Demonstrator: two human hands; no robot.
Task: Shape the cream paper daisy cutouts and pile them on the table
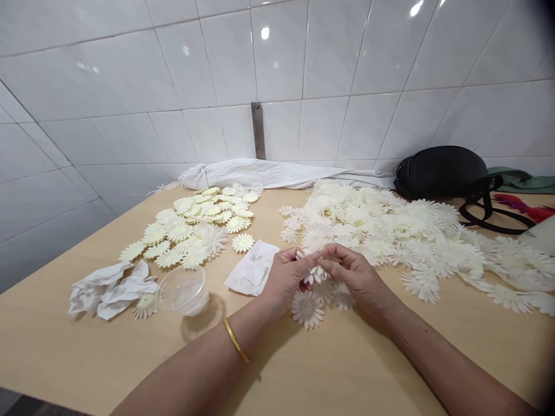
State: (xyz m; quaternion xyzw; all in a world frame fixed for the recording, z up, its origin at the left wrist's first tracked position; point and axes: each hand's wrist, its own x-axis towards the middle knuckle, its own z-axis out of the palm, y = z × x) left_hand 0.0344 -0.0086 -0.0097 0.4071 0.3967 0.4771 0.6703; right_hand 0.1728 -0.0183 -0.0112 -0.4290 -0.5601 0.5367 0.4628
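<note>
My left hand (287, 276) and my right hand (352, 273) meet over the table, both pinching one small white artificial flower (315, 274). The fingers partly cover its petals. Just below the hands lie several loose white petal pieces (307, 309), flat on the wood. Beside my left hand is a white paper tissue (252, 268). A clear plastic cup (184, 292) stands farther left. Behind my right hand spreads a large heap of white flower pieces (385, 231). To the left, a second group of yellowish-white flowers (177, 233) lies in overlapping rows.
Crumpled tissues (113, 292) lie on the left of the wooden table (143, 352). A black bag (442, 172) with a strap sits at the back right, near a green cloth (524, 180) and something red (531, 211). A white cloth (277, 172) runs along the tiled wall.
</note>
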